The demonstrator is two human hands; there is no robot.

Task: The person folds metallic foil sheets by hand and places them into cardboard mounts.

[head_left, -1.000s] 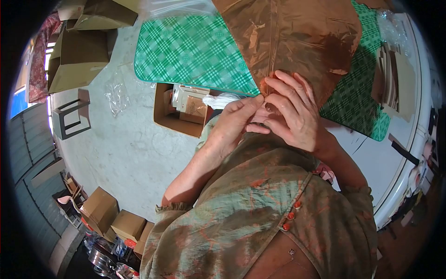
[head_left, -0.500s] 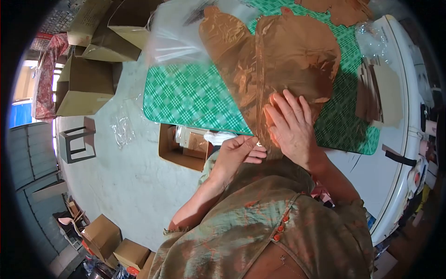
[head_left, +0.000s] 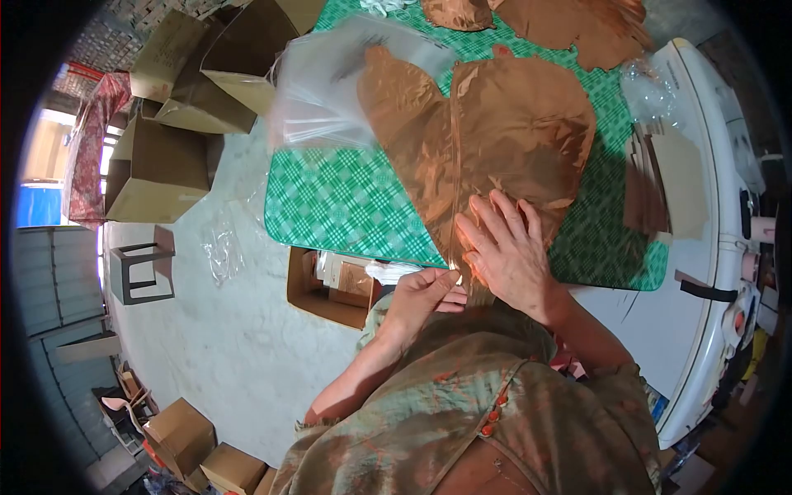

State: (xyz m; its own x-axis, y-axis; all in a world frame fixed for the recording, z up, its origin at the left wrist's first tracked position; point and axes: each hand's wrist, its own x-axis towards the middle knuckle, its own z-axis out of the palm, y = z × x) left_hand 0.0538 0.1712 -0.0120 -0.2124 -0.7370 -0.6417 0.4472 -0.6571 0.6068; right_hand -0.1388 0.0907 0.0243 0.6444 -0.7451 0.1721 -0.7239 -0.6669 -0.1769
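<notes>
A shiny brown fabric piece [head_left: 528, 107] with a lengthwise seam, perhaps a zipper, lies on the green checked table cover [head_left: 338, 198] and narrows toward the table's front edge. At that narrow end my left hand [head_left: 421, 301] pinches a small, pale, shiny piece between thumb and fingertips. My right hand [head_left: 516, 260] rests on the fabric just right of the seam, palm down with fingers spread. A stack of clear plastic bags [head_left: 322, 95] lies partly beside and against the fabric's upper left.
More brown pieces [head_left: 569, 29] lie at the table's far side. Cardboard strips [head_left: 676, 181] and clear plastic [head_left: 648, 87] are at the right. An open box [head_left: 330, 289] sits below the table's front edge. Large cartons [head_left: 165, 165] and a small stool [head_left: 144, 272] stand left.
The view has tilted, so the table and fabric appear lower in the frame. Both hands keep nearly the same places on the fabric.
</notes>
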